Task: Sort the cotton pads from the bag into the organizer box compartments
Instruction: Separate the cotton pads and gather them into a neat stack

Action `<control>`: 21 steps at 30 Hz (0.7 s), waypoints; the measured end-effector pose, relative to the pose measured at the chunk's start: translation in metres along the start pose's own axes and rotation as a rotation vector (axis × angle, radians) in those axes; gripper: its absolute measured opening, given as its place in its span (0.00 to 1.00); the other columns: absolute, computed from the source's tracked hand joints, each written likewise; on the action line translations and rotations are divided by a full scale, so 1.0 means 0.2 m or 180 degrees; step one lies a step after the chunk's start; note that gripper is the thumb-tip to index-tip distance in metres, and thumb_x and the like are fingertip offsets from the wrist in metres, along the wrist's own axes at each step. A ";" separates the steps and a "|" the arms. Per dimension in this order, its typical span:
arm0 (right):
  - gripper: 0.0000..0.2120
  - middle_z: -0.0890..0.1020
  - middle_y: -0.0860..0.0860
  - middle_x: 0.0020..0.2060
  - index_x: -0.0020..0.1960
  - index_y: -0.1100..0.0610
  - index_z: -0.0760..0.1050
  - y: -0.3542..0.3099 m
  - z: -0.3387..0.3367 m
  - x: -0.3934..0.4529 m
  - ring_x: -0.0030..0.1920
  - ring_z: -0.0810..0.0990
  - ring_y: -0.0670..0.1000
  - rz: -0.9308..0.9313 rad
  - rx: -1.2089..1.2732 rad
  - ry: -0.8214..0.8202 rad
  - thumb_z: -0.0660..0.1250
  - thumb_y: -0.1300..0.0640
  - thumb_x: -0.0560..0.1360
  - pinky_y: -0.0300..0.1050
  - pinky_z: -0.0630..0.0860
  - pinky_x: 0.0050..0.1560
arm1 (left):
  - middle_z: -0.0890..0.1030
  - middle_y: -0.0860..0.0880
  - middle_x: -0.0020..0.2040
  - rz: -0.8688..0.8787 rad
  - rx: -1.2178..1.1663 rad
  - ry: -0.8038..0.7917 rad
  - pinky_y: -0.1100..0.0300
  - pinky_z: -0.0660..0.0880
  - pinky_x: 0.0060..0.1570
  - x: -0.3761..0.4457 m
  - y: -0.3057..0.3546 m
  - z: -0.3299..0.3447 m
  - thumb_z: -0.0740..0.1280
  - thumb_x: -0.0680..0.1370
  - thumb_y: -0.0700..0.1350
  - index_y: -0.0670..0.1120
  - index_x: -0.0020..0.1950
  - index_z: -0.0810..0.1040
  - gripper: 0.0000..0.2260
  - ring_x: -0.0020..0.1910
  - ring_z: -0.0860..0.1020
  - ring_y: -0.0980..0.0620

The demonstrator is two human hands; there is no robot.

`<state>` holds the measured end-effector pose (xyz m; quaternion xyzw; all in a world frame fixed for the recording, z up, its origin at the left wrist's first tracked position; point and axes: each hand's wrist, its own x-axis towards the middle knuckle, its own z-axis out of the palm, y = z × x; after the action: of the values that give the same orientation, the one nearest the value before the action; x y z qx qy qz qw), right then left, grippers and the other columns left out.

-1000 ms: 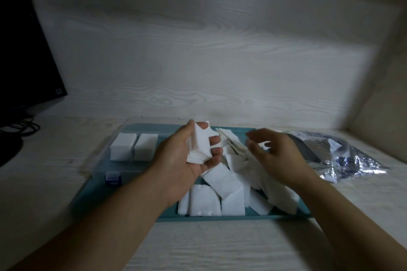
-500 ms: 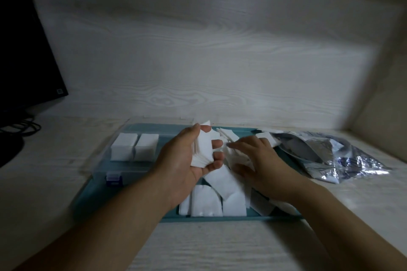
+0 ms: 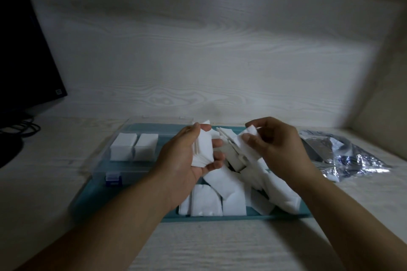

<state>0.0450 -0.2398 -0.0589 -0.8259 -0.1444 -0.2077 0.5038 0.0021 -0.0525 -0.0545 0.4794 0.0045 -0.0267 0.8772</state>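
**Stack building, slip risk**

Head view, frame centre: I see left hand clamped on a pad stack; right hand pinching one pad. Loose pads fill the organizer box below. Bag right. Stack could fan and spill if the grip loosens.

A dark flat monitor panel stood at the far left on the pale wood-grain surface, with black cables looped beneath it. A whitewashed wood-grain back wall rose behind, and a plain side panel closed the right.
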 end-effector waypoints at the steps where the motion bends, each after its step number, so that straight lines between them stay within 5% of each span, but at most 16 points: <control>1: 0.09 0.85 0.52 0.39 0.53 0.50 0.79 0.00 0.00 0.00 0.41 0.83 0.55 0.0218 0.0011 -0.0105 0.74 0.55 0.73 0.50 0.80 0.42 | 0.82 0.39 0.42 -0.0001 0.0010 0.0016 0.57 0.77 0.32 0.00 0.00 0.00 0.58 0.83 0.48 0.43 0.54 0.77 0.11 0.30 0.78 0.47; 4: 0.14 0.84 0.47 0.45 0.60 0.51 0.78 0.04 0.00 0.00 0.45 0.82 0.46 0.0310 -0.0763 -0.0510 0.70 0.49 0.75 0.41 0.78 0.45 | 0.81 0.38 0.46 -0.0010 0.0046 0.0050 0.57 0.77 0.32 0.01 0.00 0.00 0.58 0.83 0.48 0.44 0.54 0.77 0.11 0.32 0.78 0.47; 8: 0.11 0.83 0.50 0.49 0.58 0.54 0.80 0.03 -0.06 0.02 0.46 0.81 0.50 -0.0172 -0.1888 -0.0077 0.63 0.56 0.79 0.43 0.75 0.48 | 0.81 0.38 0.44 0.0055 0.0056 0.0073 0.58 0.76 0.29 0.00 0.00 0.00 0.58 0.83 0.47 0.44 0.53 0.78 0.11 0.31 0.78 0.47; 11: 0.10 0.84 0.51 0.49 0.56 0.52 0.81 0.01 -0.15 0.03 0.44 0.80 0.49 0.0442 -0.2635 -0.1025 0.63 0.55 0.78 0.42 0.76 0.48 | 0.81 0.38 0.44 0.0066 0.0083 0.0047 0.58 0.76 0.29 -0.01 0.00 0.00 0.57 0.84 0.47 0.44 0.52 0.78 0.11 0.30 0.78 0.47; 15: 0.19 0.79 0.45 0.51 0.62 0.50 0.76 -0.01 -0.17 0.01 0.50 0.78 0.46 0.0983 -0.2675 -0.2151 0.71 0.44 0.73 0.41 0.75 0.54 | 0.81 0.38 0.43 0.0059 0.0084 0.0038 0.59 0.76 0.28 -0.01 0.00 0.01 0.57 0.84 0.47 0.44 0.51 0.77 0.12 0.29 0.78 0.47; 21: 0.28 0.77 0.41 0.42 0.66 0.47 0.73 0.01 -0.12 0.00 0.42 0.76 0.41 0.0820 -0.2502 -0.2132 0.77 0.49 0.68 0.35 0.72 0.42 | 0.82 0.38 0.43 0.0061 0.0183 0.0039 0.58 0.76 0.28 -0.01 -0.01 0.01 0.57 0.84 0.47 0.44 0.53 0.78 0.12 0.31 0.78 0.47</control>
<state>0.0417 -0.2621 -0.0502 -0.9846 -0.1059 0.0925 0.1040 0.0003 -0.0549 -0.0557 0.5046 0.0045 -0.0155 0.8632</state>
